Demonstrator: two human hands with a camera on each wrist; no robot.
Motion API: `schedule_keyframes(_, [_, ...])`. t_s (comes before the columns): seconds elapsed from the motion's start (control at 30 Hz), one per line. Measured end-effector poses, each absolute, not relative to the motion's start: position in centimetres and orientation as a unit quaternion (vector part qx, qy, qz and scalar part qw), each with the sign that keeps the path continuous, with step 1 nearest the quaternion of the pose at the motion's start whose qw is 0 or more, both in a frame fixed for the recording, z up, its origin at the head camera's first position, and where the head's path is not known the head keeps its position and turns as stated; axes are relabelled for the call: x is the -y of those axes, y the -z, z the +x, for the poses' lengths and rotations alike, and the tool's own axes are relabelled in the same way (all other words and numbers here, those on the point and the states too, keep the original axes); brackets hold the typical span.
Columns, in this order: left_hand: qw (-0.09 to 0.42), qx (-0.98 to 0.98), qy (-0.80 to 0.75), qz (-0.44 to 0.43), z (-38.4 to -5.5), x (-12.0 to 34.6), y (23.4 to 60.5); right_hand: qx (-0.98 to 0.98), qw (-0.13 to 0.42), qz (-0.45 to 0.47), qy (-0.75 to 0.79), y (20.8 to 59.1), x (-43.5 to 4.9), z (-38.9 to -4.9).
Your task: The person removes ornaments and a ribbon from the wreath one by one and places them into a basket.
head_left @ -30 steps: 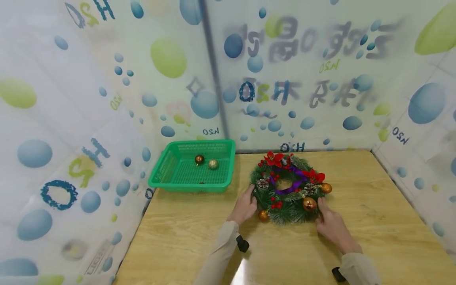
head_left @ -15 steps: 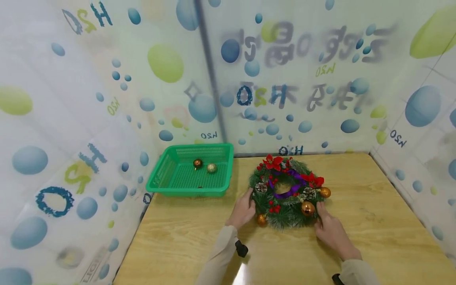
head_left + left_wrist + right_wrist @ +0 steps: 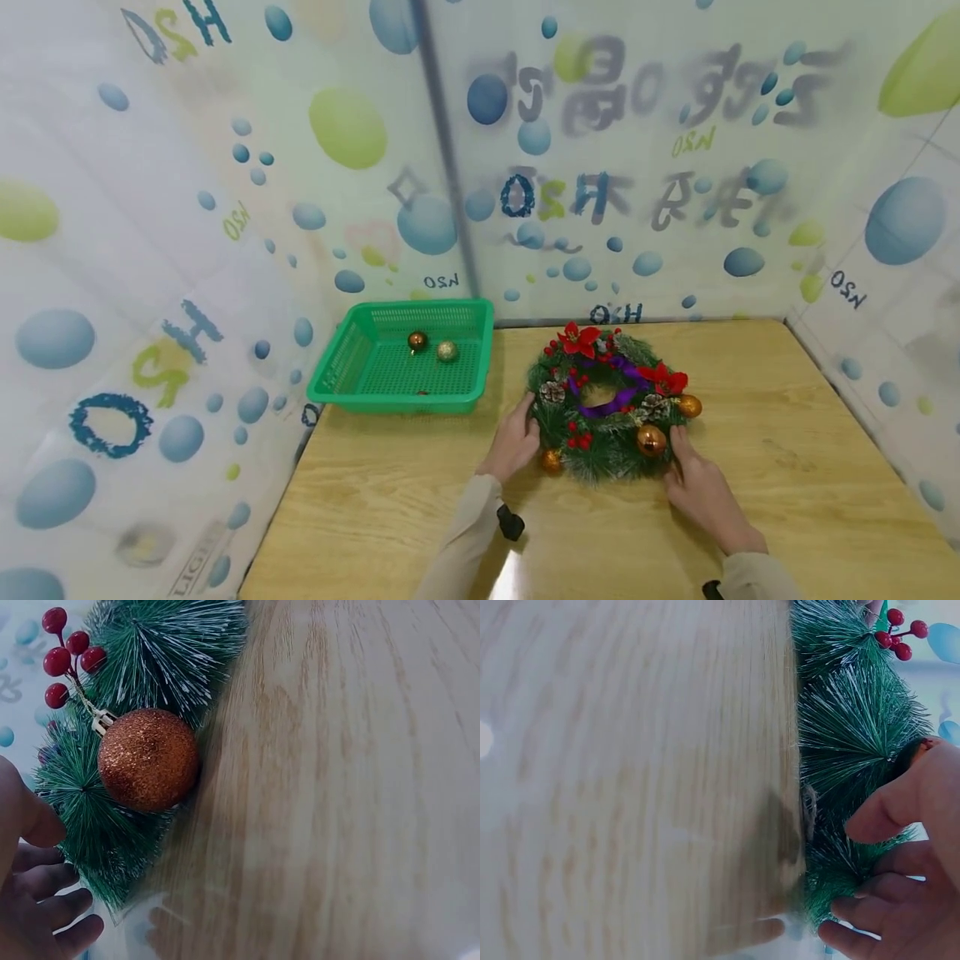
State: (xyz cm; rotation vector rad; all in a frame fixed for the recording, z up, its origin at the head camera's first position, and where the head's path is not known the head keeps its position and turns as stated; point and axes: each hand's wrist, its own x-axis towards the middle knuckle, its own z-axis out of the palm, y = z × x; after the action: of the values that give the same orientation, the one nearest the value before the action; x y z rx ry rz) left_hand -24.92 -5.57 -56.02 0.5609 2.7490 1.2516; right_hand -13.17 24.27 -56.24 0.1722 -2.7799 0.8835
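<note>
A green Christmas wreath lies on the wooden table, decked with red poinsettias, pinecones, berries, a purple ribbon and copper-orange balls. At its left edge my left hand holds the greenery between thumb and fingers. My right hand grips the opposite side, just below a shiny copper ball. The left wrist view shows a glittery orange ball and red berries close to the left thumb. In the right wrist view, the right thumb and curled fingers surround the needles; some fingertips are hidden.
A green plastic basket stands at the table's back left. Inside are a copper ball, a pale gold glitter ball and a small red item mostly hidden by the front rim. Patterned curtains enclose the table.
The head view has shifted slightly. Both hands keep their places at the wreath's sides, and the wreath stays almost where it was on the table.
</note>
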Motion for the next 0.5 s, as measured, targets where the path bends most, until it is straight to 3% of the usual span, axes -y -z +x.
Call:
schedule_keyframes(0.23, [0.038,-0.892,-0.414,0.179,-25.45,5.44,56.35,0.943,0.143,0.068,-0.294,56.31,-24.1,-12.95])
schedule_keyframes(0.5, [0.047,-0.891,-0.417,0.174,-25.96,5.41,56.39,0.944,0.095,0.049,-0.312,55.79,-23.72,-12.63])
